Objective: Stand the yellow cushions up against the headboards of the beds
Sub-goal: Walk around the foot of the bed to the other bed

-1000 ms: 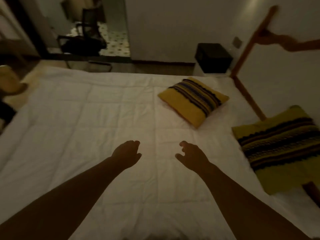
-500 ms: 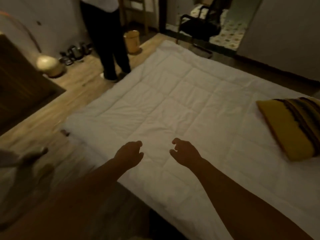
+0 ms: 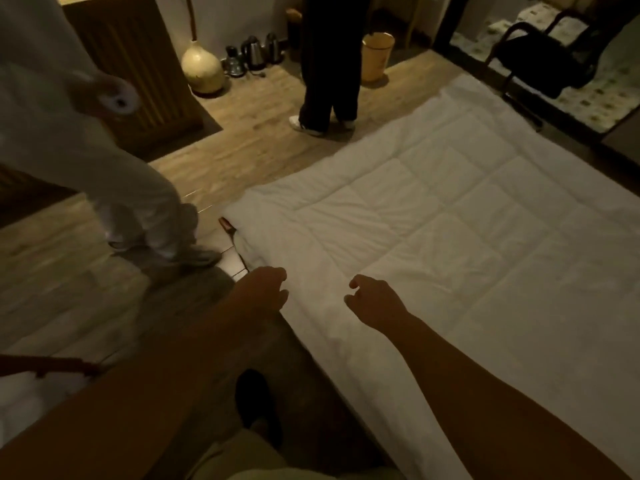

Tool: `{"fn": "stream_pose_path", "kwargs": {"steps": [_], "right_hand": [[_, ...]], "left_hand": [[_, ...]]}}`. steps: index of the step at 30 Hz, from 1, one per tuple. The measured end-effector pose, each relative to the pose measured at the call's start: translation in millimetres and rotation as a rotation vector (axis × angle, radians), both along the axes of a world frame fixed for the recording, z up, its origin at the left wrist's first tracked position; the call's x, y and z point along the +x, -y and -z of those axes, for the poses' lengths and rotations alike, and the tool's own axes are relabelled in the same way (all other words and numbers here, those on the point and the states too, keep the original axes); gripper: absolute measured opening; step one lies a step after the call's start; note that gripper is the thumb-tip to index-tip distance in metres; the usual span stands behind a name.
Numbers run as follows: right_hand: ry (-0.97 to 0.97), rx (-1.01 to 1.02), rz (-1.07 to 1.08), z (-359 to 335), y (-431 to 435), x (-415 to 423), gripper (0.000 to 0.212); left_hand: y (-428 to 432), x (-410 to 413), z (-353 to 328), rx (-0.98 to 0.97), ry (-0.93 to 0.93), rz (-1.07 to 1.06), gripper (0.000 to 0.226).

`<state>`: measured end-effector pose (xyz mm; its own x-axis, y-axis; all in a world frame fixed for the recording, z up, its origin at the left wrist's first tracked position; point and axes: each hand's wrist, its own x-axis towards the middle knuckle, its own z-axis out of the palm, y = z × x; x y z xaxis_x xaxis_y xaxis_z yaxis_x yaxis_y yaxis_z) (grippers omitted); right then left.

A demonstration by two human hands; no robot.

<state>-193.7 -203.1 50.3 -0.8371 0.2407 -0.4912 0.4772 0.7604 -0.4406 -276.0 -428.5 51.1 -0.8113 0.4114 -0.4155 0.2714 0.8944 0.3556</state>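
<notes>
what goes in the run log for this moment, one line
left hand: empty, open | right hand: empty, open | white quilt: under right hand | yellow cushions: not in view

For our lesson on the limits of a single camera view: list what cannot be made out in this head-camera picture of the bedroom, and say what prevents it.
- Yellow cushions and headboards: none in the head view, outside the frame.
- Person in dark trousers: upper body cut off by the top edge.
- Person in white clothing: blurred and cut off at the top left.
- Small dark kettles on the floor: too dim and small for detail.
- Black armchair: partly cut off by the top edge.
</notes>
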Motion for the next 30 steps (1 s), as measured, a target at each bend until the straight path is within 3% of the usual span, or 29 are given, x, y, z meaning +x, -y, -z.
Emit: {"fn": "stream_pose_path", "kwargs": {"steps": [7, 14, 22, 30], "right_hand": [[0.033, 0.067, -0.001, 6.0, 83.0, -111.5, 0.039], [0.036, 0.017, 0.013, 9.7, 132.3, -210.1, 0.040], [0.071, -0.057, 0.036, 50.2, 161.3, -343.2, 0.040], [0.083, -0.077, 0.190, 47.7, 136.7, -484.2, 0.057]], "left_hand": [[82.3, -130.7, 7.4, -0.093, 0.056, 0.117, 0.048], [126.8, -214.9, 4.8, -0.034, 0.008, 0.040, 0.044], [155.7, -332.8, 14.6, -0.061, 0.017, 0.030, 0.038], [125.7, -499.0, 0.1, -0.208, -0.040, 0.205, 0.044]]}}
